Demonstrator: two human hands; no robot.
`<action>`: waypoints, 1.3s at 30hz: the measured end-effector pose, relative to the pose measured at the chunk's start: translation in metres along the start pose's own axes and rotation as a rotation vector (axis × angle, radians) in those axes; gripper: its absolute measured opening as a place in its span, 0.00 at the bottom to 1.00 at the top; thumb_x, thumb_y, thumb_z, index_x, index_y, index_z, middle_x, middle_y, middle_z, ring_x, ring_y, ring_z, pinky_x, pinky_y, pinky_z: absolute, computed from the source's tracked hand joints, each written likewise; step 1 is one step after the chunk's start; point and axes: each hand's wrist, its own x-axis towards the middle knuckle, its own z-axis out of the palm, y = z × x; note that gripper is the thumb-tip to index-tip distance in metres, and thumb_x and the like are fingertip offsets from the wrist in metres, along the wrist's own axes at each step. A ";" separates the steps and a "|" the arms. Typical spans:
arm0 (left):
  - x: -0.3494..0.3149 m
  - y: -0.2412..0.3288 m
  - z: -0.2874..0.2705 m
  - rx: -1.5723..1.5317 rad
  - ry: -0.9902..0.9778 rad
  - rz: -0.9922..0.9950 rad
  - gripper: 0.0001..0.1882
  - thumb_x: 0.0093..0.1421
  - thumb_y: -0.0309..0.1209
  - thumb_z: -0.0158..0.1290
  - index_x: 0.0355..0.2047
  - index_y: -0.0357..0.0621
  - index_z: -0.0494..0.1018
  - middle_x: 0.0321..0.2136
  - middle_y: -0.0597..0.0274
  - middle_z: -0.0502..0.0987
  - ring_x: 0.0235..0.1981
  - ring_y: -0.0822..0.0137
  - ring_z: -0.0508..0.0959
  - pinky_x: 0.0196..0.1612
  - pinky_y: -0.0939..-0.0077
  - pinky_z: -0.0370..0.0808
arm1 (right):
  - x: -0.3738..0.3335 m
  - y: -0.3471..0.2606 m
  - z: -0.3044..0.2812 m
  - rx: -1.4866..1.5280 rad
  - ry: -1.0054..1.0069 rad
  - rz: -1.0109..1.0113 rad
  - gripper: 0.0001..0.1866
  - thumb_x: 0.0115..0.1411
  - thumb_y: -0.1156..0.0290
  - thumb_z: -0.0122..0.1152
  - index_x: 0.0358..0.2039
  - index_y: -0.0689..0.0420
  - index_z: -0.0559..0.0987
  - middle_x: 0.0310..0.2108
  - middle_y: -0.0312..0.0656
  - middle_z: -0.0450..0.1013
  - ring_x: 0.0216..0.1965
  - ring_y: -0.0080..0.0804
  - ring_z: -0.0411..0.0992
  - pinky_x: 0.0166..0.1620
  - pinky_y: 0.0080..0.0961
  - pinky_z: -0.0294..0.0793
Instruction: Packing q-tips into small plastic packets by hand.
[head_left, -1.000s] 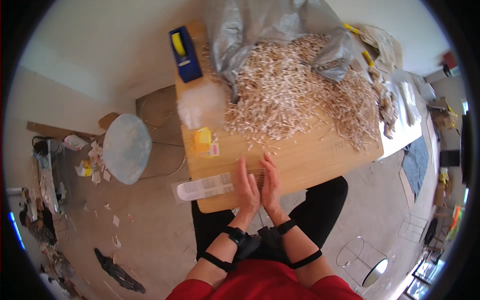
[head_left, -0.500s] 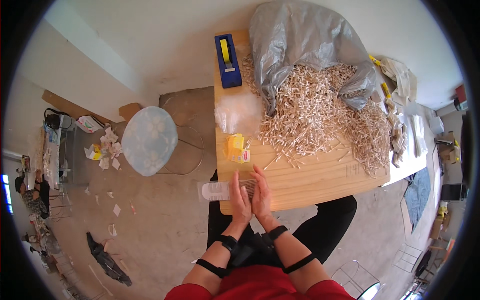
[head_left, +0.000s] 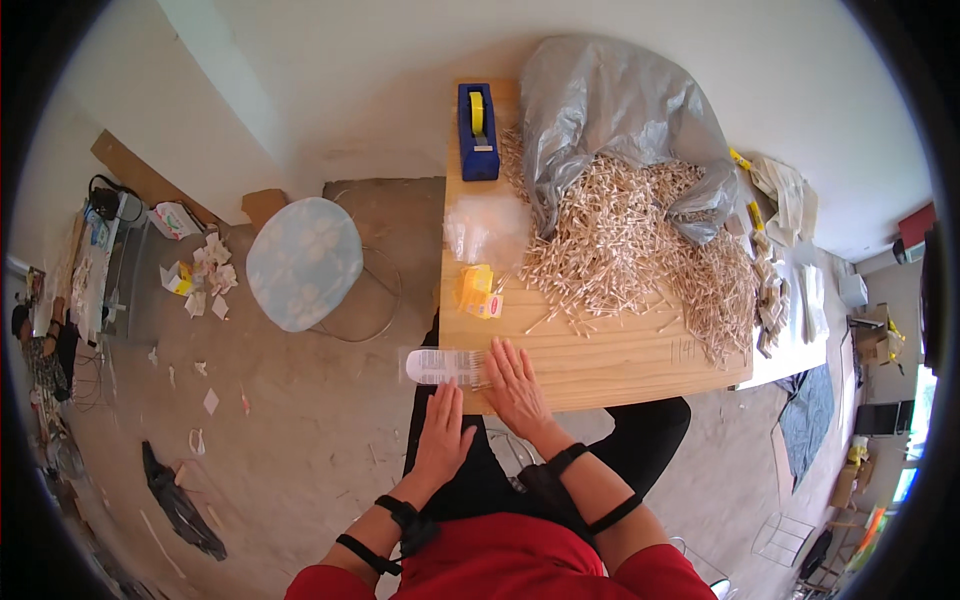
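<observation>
A clear plastic packet with a white, round-ended printed card (head_left: 432, 366) lies at the table's left near corner, jutting past the edge. Cotton swabs (head_left: 476, 369) show at the packet's right end. My right hand (head_left: 517, 388) rests flat against that end, fingers stretched out. Just below the packet is my left hand (head_left: 443, 432), its fingers straight and the tips at the packet's near edge. Neither hand grips anything. Small yellow cards (head_left: 476, 290) lie beyond the packet, and a stack of clear plastic bags (head_left: 486, 228) sits behind them.
A big heap of loose cotton swabs (head_left: 620, 250) spills from a grey plastic bag (head_left: 625, 105) across the wooden table (head_left: 610, 370). At the far left corner stands a blue tape dispenser (head_left: 478, 135). A covered stool (head_left: 304, 264) is left of the table; paper scraps (head_left: 212, 268) litter the floor.
My hands, pressed together around the packet's swab end before, have parted. The left moved down and left; the right lies flat. More of the packet shows.
</observation>
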 end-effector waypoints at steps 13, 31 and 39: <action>0.043 0.011 0.010 0.424 -0.242 0.035 0.53 0.51 0.42 0.65 0.69 0.33 0.48 0.72 0.46 0.45 0.74 0.52 0.43 0.73 0.52 0.41 | 0.004 0.005 0.020 -0.111 0.019 0.032 0.32 0.68 0.63 0.48 0.68 0.63 0.57 0.72 0.49 0.48 0.74 0.45 0.42 0.73 0.44 0.40; 0.060 -0.011 -0.004 0.010 0.269 -0.251 0.13 0.56 0.30 0.60 0.36 0.39 0.68 0.33 0.52 0.73 0.34 0.48 0.77 0.39 0.59 0.76 | 0.002 0.005 0.019 -0.058 0.079 0.078 0.30 0.67 0.65 0.50 0.68 0.58 0.60 0.72 0.43 0.51 0.73 0.38 0.46 0.72 0.48 0.39; 0.078 -0.014 0.014 0.256 0.104 -0.373 0.14 0.57 0.31 0.59 0.37 0.34 0.71 0.35 0.45 0.75 0.37 0.49 0.80 0.39 0.59 0.79 | 0.000 0.003 0.020 -0.055 0.110 0.085 0.30 0.66 0.66 0.51 0.67 0.58 0.61 0.72 0.44 0.52 0.73 0.40 0.48 0.72 0.50 0.38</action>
